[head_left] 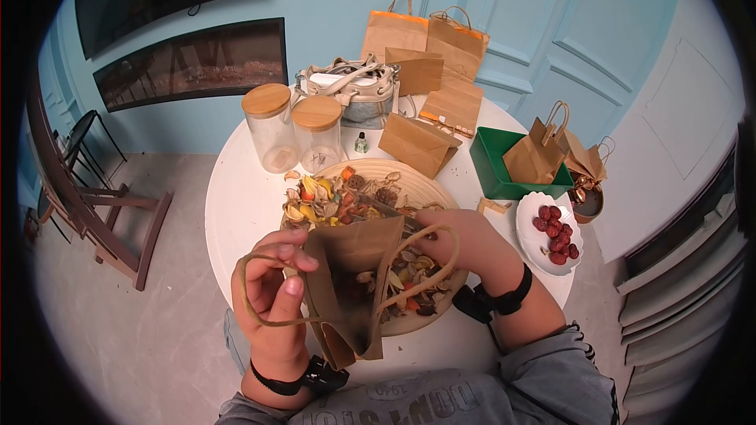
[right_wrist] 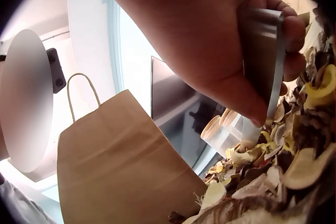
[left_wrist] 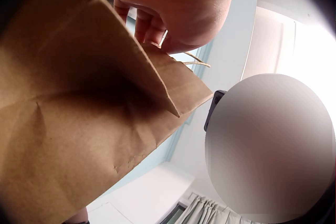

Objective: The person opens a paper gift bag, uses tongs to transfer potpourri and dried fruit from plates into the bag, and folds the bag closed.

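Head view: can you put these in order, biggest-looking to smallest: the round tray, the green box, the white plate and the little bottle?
1. Round tray
2. Green box and white plate: too alike to rank, and the plate is nearer the camera
3. Little bottle

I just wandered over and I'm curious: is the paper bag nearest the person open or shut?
Open: the paper bag has parted sides, and the head view looks into its shadowed inside.
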Demonstrator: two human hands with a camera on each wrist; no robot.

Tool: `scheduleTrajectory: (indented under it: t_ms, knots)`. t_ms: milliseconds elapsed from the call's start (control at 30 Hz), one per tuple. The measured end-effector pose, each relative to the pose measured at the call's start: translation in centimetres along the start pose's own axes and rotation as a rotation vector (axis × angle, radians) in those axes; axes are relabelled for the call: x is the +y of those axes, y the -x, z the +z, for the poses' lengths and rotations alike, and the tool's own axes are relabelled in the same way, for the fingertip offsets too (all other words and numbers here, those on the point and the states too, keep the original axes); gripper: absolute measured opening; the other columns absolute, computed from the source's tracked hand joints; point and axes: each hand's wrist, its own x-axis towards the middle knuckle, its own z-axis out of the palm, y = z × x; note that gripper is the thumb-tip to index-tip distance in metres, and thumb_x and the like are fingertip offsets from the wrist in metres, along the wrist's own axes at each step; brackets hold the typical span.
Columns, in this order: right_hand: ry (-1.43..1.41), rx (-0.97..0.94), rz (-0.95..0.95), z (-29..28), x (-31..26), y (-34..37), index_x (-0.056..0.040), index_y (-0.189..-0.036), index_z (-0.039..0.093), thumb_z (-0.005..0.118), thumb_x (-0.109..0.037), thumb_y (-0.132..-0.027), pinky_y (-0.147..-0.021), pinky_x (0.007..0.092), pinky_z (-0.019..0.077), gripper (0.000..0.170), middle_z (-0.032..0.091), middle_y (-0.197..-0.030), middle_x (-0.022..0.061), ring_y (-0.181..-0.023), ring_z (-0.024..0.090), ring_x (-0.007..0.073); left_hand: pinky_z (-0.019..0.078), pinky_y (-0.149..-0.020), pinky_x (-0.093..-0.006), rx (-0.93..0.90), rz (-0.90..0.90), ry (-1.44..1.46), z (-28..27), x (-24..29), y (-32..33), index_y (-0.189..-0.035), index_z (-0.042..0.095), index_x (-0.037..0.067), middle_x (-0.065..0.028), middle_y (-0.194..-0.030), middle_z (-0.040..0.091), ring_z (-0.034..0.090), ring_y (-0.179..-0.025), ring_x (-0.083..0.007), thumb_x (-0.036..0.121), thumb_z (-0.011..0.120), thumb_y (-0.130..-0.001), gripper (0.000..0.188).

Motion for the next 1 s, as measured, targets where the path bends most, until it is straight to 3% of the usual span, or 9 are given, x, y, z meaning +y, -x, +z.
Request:
scheduleTrajectory:
  t_ms: [267,533,633,733,1000]
  knots:
    - [0.013,-0.061,0.051,-0.69,-0.28,0.19,-0.0078,-0.100,0.061,0.060,-0.035,-0.086,-0.074,0.0430,0.0489,0.030,0.066,-0.088,0.0141,-0.086,0.063,0.0336,0.0416,-0.093,-0.0376,0.011,0.003,-0.007,0.05,-0.05,0.03,-0.105,0.053,0.001,-0.0227,-0.112,0.057,0.058,-0.091,-0.0189,0.007,0.059,-0.084,0.023]
    - [0.008,-0.069,0.064,-0.80,-0.36,0.24,-0.0071,-0.098,0.061,0.060,-0.035,-0.085,-0.075,0.0430,0.0488,0.031,0.066,-0.088,0.0143,-0.087,0.063,0.0338,0.0397,-0.095,-0.0403,0.015,0.012,-0.002,0.27,0.14,-0.07,-0.104,0.053,0.001,-0.0169,-0.095,0.061,0.056,-0.103,-0.0243,0.008,0.060,-0.084,0.022]
    - [-0.006,0.009,0.038,0.10,0.32,0.14,-0.0088,-0.091,0.061,0.064,-0.037,-0.080,-0.069,0.0413,0.0486,0.030,0.064,-0.082,0.0126,-0.081,0.062,0.0337,0.0395,-0.095,-0.0404,0.010,0.022,0.003,0.19,0.01,-0.09,-0.104,0.053,0.001,-0.0172,-0.096,0.061,0.056,-0.103,-0.0243,0.008,0.060,-0.084,0.022]
    - [-0.003,-0.074,0.061,-0.69,-0.17,0.20,-0.0066,-0.098,0.061,0.061,-0.035,-0.084,-0.074,0.0430,0.0487,0.031,0.065,-0.089,0.0146,-0.087,0.063,0.0340,0.0391,-0.096,-0.0408,0.000,0.025,0.000,0.15,0.04,-0.11,-0.104,0.053,0.001,-0.0172,-0.096,0.061,0.056,-0.103,-0.0245,0.008,0.060,-0.084,0.022]
    - [-0.016,-0.064,0.058,-0.47,-0.01,0.18,-0.0064,-0.096,0.060,0.061,-0.035,-0.084,-0.073,0.0435,0.0485,0.032,0.065,-0.088,0.0145,-0.086,0.063,0.0341,0.0427,-0.092,-0.0379,0.003,0.018,0.001,0.03,-0.13,-0.06,-0.105,0.053,0.000,-0.0212,-0.108,0.059,0.058,-0.096,-0.0218,0.008,0.059,-0.084,0.023]
